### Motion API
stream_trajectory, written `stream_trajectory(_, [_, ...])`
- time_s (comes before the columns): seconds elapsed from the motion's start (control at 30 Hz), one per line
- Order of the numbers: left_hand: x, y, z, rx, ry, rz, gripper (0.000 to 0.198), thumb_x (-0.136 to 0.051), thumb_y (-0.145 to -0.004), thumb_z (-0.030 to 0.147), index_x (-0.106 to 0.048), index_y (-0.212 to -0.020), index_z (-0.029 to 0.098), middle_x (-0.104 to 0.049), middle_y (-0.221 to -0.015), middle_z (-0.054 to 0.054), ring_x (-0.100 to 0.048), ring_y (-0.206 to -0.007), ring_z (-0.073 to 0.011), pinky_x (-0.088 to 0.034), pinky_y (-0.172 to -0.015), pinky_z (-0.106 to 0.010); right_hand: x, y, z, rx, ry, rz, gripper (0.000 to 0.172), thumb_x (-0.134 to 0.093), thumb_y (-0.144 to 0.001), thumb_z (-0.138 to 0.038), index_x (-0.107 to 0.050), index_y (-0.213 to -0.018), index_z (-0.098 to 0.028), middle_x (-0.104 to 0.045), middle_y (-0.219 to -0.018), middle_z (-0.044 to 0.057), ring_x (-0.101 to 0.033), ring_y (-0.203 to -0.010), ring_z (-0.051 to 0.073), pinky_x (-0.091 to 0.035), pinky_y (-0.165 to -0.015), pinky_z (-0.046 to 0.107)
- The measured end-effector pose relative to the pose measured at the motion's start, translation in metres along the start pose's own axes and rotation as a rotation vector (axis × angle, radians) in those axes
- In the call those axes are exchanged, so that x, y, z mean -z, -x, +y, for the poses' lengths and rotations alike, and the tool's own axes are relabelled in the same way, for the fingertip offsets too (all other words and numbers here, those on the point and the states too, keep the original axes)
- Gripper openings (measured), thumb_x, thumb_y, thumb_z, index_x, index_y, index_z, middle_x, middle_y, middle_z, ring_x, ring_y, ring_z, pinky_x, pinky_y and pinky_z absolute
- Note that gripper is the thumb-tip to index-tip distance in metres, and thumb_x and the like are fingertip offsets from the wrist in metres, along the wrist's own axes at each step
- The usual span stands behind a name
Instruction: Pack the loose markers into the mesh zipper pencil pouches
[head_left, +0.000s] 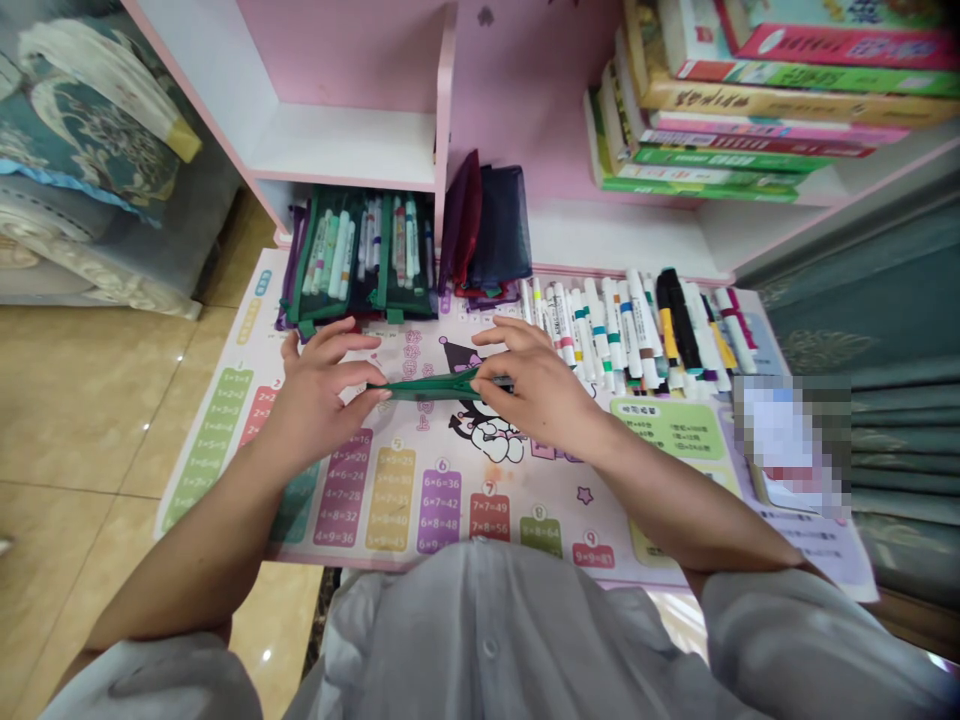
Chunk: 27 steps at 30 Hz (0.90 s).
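A flat green zip pouch (435, 386) lies edge-on above the desk, held at both ends. My left hand (322, 385) pinches its left end between thumb and fingers. My right hand (529, 385) grips its right end, fingers curled over the top edge. Under both hands lies a pink desk mat (390, 500) printed with multiplication tables and a cartoon figure. Just past my right hand a row of several marker pens (637, 325) lies side by side on the mat.
Green mesh pouches filled with pens (360, 255) lean at the back left, dark purple and navy empty pouches (484, 225) beside them. Stacked books (750, 100) fill the pink shelf at upper right. A blurred paper (791, 445) lies right. Tiled floor and bedding sit left.
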<state>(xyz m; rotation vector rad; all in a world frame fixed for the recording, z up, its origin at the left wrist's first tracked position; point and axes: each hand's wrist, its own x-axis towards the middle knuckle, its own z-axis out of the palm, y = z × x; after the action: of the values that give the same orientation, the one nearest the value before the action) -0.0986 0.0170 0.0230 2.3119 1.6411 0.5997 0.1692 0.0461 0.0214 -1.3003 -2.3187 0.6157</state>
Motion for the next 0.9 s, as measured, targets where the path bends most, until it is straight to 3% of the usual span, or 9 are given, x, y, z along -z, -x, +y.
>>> stream_trajectory(0.9, [0.001,-0.001,-0.002,0.007,-0.017,0.011,0.018,-0.060,-0.087,0.038,-0.070,-0.076,0.027,-0.068,-0.122,-0.003,-0.048,-0.133,-0.0331,-0.020,-0.112,-0.062,0.009,0.007,0.012,-0.033,-0.010,0.027,0.020,-0.061,-0.085,-0.020,-0.066,-0.066,-0.021,-0.065,-0.121,0.007,-0.048,-0.134,0.034,-0.039,-0.111,0.058])
